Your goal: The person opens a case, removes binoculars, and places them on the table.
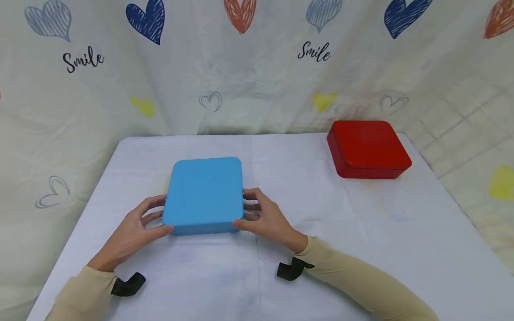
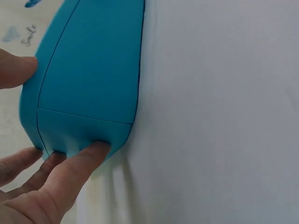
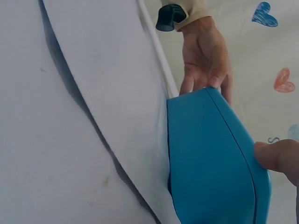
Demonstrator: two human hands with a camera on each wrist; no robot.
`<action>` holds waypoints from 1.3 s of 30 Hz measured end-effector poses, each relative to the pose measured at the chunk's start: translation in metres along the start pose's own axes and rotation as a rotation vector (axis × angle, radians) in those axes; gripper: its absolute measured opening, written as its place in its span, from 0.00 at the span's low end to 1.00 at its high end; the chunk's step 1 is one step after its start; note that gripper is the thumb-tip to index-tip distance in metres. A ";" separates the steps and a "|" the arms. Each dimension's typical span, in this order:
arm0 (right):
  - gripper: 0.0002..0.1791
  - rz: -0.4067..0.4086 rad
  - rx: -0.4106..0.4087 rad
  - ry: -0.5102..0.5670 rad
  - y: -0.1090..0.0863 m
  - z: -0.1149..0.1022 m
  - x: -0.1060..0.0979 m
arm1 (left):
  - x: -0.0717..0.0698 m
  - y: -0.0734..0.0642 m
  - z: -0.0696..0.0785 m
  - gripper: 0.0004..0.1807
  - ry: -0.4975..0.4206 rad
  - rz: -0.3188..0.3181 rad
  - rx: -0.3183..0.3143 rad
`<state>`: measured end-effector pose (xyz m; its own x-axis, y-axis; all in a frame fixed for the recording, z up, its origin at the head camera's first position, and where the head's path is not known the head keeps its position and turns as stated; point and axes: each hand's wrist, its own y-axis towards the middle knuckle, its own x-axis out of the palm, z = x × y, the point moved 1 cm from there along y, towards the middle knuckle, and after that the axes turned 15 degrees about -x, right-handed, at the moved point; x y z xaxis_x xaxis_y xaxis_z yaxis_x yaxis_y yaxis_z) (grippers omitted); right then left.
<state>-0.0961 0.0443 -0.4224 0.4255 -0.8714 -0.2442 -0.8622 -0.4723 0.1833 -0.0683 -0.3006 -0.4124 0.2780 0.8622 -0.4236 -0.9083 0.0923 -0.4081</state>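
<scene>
A square blue box (image 1: 204,194) with rounded corners lies on the white-covered table, held between two hands. My left hand (image 1: 129,235) grips its near left corner, thumb on the front edge and fingers along the left side. The near right corner is held by my right hand (image 1: 273,219) in the same way, its thumb at the front and fingers down the right side. In the left wrist view a thin lid seam runs round the box (image 2: 93,65), which looks closed. The right wrist view shows the front of the box (image 3: 205,149), with its underside hidden.
A red box (image 1: 369,145) of similar shape lies at the back right of the table (image 1: 305,285). Behind the table hangs a pale curtain (image 1: 265,76) printed with hearts and words. Each sleeve cuff carries a black wrist mount (image 1: 128,285).
</scene>
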 end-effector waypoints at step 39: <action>0.44 -0.045 -0.042 0.061 -0.010 -0.010 0.033 | -0.025 -0.022 -0.020 0.45 0.103 0.020 -0.023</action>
<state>-0.0710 0.0190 -0.4231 0.4806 -0.8551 -0.1944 -0.8300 -0.5151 0.2141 -0.0485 -0.3339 -0.4090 0.2913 0.8081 -0.5120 -0.9069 0.0629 -0.4167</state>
